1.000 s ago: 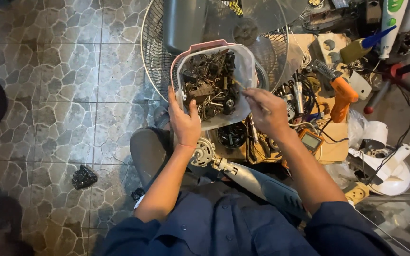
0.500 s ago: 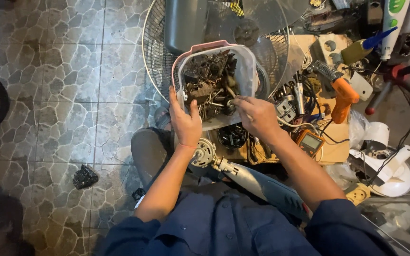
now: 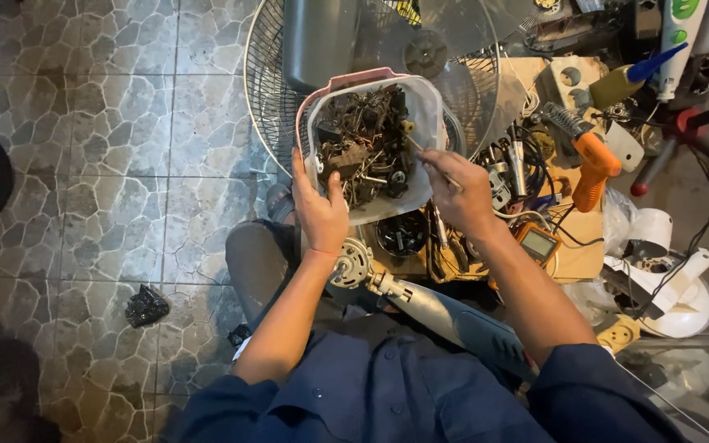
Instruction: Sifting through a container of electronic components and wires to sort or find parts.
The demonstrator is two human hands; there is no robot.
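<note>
Here, left hand point(image 3: 322, 209) grips parts tub point(image 3: 428, 107) — right hand point(image 3: 457, 189) beside

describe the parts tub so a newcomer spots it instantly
Start at the big round wire fan guard lying on the tiled floor. Just in front of it, the left hand holds up a clear plastic tub with a pink rim. It alone is crammed with dark, rusty metal bits.
</note>
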